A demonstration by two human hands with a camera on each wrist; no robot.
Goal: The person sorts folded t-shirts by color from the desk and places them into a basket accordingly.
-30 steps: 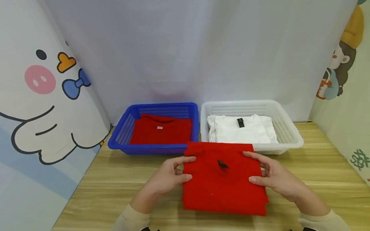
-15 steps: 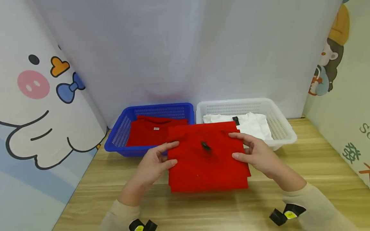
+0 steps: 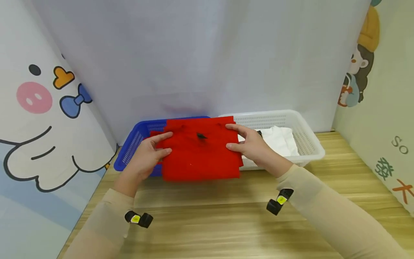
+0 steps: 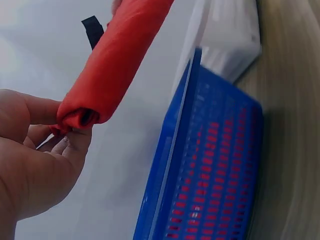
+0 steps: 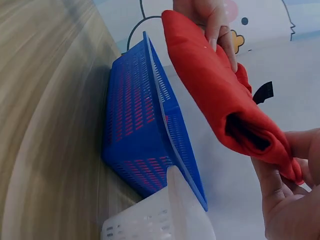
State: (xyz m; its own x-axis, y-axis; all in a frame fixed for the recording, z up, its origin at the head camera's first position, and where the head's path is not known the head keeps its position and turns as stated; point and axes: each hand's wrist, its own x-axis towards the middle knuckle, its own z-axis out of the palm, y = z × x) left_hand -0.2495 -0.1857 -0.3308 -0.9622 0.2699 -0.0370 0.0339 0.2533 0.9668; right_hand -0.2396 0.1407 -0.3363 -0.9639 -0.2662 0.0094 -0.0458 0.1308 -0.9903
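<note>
Both hands hold a folded red shirt in the air, one at each side. My left hand pinches its left edge between thumb and fingers; my right hand pinches the right edge. A dark tag sticks up near the shirt's far side. Beneath and behind the shirt is a blue basket, mostly covered by it in the head view. Red cloth shows through the slots of the blue basket in the left wrist view. In the right wrist view the shirt hangs above the basket, apart from its rim.
To the right, beside the blue basket, stands a white basket with folded white clothing in it. Both are on a wooden table against a pale curtain. Printed panels flank the table.
The hands have lifted the folded red shirt off the area in front of the baskets and carried it left and away from me, over the blue basket. It now hides most of the red cloth inside.
</note>
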